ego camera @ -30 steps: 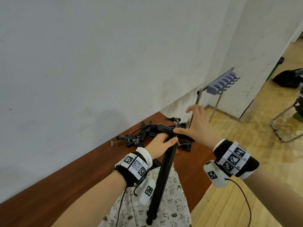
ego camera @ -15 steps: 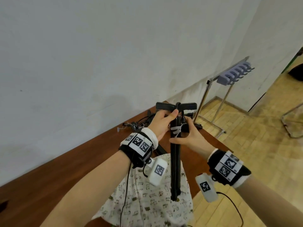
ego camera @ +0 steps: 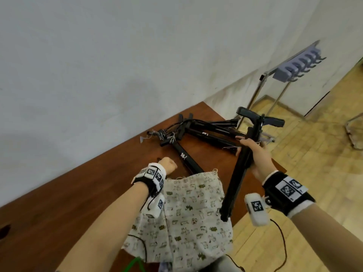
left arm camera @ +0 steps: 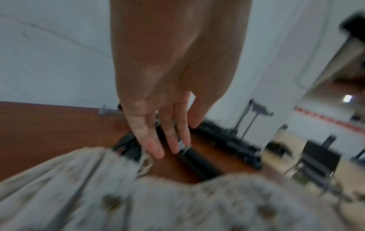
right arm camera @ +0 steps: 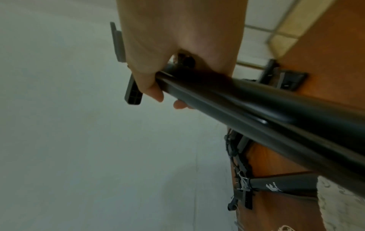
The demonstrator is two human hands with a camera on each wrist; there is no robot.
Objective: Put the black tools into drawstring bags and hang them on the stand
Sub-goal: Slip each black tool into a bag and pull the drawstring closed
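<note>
My right hand grips a long black tool by its upper shaft, below the T-shaped handle. It is tilted, with its lower end over the patterned drawstring bag at the table's right edge. In the right wrist view the fingers curl round the shaft. My left hand is low at the bag's far rim and holds nothing. Blurred in its wrist view, its straight fingers point down beside the bag's cord. A pile of black tools lies beyond.
The brown table runs along a white wall and ends just right of the bag. On the wooden floor past its far corner is the metal stand with a row of grey hooks. One black tool reaches under the bag.
My left hand has let go of the tool's handle and dropped to the bag's far rim. My right hand has carried the tool to the right and tilted it.
</note>
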